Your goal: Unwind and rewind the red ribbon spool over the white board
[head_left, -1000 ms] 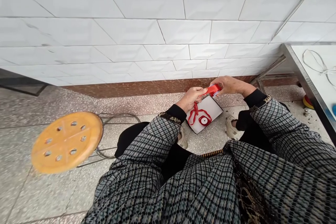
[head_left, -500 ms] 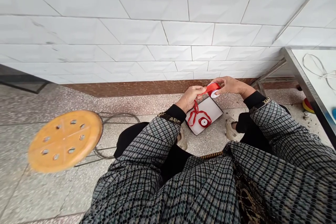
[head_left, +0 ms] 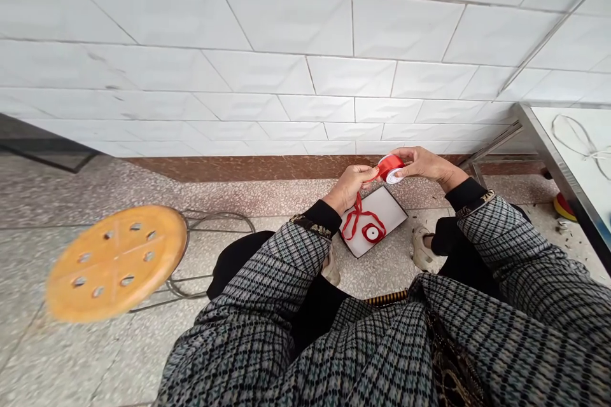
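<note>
Red ribbon spool (head_left: 390, 168), grasped in right hand (head_left: 427, 165) above a white board (head_left: 389, 210) on the floor; left hand (head_left: 351, 186) pinches its free end. Judged step: unwinding. A further pull calls for steady tension.

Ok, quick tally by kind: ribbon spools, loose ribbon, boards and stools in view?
Red ribbon spools: 2 (one in the right hand, one on the white board)
Loose ribbon strand: 1, pinched by the left hand
White board: 1
Orange stool: 1
Total: 5
</note>
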A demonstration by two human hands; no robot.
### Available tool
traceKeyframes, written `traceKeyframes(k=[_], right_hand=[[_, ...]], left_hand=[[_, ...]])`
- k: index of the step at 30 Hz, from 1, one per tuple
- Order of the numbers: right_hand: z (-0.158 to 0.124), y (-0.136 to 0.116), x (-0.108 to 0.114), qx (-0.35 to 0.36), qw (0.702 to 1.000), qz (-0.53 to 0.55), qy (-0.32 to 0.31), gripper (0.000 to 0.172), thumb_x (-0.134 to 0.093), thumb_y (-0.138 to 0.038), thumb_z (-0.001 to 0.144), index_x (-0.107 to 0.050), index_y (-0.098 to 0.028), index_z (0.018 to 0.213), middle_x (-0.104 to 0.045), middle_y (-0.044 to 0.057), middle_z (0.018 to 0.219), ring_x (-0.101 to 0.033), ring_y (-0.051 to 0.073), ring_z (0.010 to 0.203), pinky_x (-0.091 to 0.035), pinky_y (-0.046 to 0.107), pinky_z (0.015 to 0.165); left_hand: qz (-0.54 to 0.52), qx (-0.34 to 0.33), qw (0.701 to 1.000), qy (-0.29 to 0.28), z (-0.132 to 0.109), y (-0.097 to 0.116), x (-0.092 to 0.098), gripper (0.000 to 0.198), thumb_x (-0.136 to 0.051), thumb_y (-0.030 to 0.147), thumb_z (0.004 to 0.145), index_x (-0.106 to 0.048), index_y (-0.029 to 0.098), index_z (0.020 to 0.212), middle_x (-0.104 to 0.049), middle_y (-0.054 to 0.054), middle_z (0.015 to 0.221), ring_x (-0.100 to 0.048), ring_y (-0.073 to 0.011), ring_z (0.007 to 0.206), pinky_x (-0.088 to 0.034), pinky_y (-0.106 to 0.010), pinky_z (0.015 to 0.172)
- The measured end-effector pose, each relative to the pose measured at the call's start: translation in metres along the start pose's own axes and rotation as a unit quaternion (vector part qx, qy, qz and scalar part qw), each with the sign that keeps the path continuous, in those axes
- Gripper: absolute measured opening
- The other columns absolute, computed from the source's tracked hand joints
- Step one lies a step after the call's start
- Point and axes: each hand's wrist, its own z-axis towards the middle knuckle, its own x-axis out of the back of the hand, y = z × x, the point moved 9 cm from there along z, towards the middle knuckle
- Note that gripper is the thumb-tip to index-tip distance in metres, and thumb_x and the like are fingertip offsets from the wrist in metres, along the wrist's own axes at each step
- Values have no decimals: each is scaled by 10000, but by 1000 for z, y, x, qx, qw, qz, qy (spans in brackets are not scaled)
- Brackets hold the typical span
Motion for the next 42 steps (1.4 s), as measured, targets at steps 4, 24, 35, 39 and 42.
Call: traceKeyframes(k=[4,24,35,39,42], right_hand=[[-1,-2,-1,3,999,29,-14,507,-1028,-296,624,-827,-175,1072,-845,53,1044,-761,181,883,-626,380,934],[4,12,-7,1,985,173,22,653,-1084,-275,528,-795,-223,1111,-822,12,1017,-734,165,874,-602,328,888],[1,3,-38,78,970,217,70,811,-1089,-493,490,-776,-291,1209,-802,21,1156,-711,209,1046,-557,342,1015],[-2,-3,-28,87,976,182,79,805,-1099,-447,486,-775,-278,1203,-798,39,1214,-709,234,1111,-560,373,1037],[-6,-6,-21,88,977,174,84,789,-1100,-450,497,-771,-266,1191,-801,44,1195,-712,240,1111,-562,390,1039]], left_hand=[[12,-17,999,31,0,4,6,351,-867,450,730,-763,124,655,-552,-6,564,-371,-83,551,-262,-268,587],[-179,52,979,-82,1,-10,-13,582,-1073,493,568,-700,140,841,-529,66,623,-471,-58,554,-555,-243,671],[-197,40,970,-133,-7,3,-17,578,-1003,618,656,-677,149,746,-370,97,522,-424,-74,541,-608,-318,741],[-162,48,976,-134,-7,10,-16,535,-1004,564,693,-686,136,732,-360,105,500,-368,-50,498,-593,-291,743],[-143,37,978,-145,-6,18,-16,541,-1034,549,643,-714,129,763,-386,102,495,-368,-48,488,-572,-271,708]])
